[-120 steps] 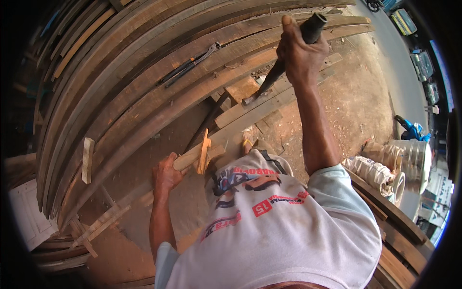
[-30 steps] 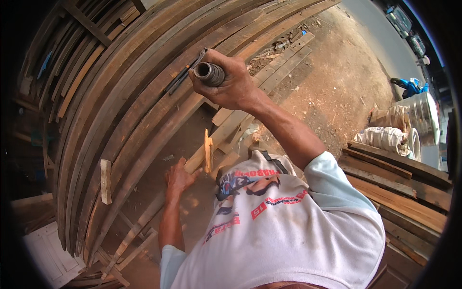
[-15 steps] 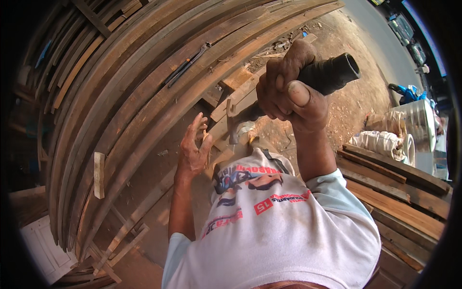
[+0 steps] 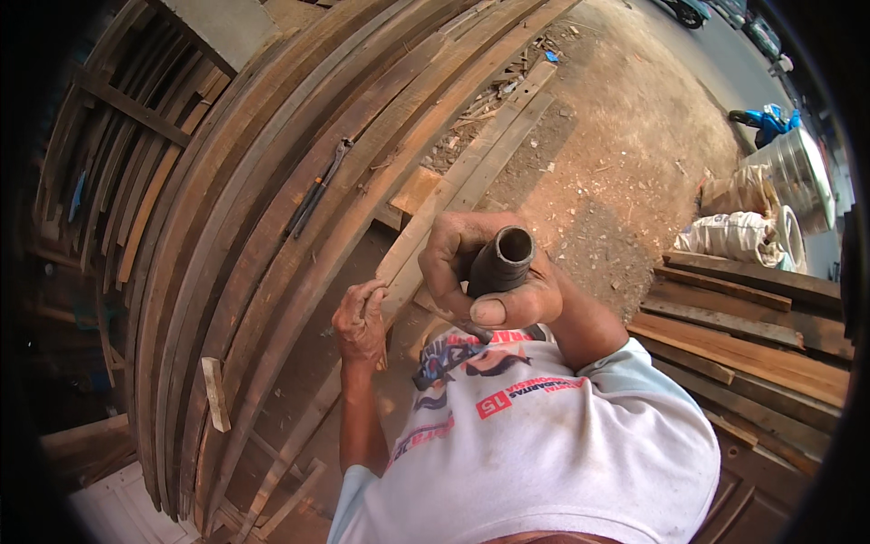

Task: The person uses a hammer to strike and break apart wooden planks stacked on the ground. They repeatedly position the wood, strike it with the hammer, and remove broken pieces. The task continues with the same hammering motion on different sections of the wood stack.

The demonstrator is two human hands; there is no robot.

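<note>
My right hand (image 4: pixel 489 272) is wrapped round the black, tube-like handle of a claw hammer (image 4: pixel 501 261). The handle's hollow end points up toward me, and the hammer's head is mostly hidden behind the fist and my shirt. To the left and lower, my left hand (image 4: pixel 361 325) has its fingers curled and drawn together beside the near end of a wooden plank (image 4: pixel 435 210). Whatever lies between those fingers is hidden; a thin, light edge shows just below them.
Long beams (image 4: pixel 272 199) are stacked on the left, with pincers (image 4: pixel 319 189) and a small wood block (image 4: pixel 215 394) on them. More boards (image 4: pixel 734 349) lie at right. Beyond them are white sacks (image 4: pixel 732 236) and a metal drum (image 4: pixel 797 177). Dirt ground (image 4: pixel 625 136) stretches toward the road.
My right hand has come down and left with the hammer, whose handle end now faces me. My left hand has dropped slightly, its fingers closing together. The view has shifted.
</note>
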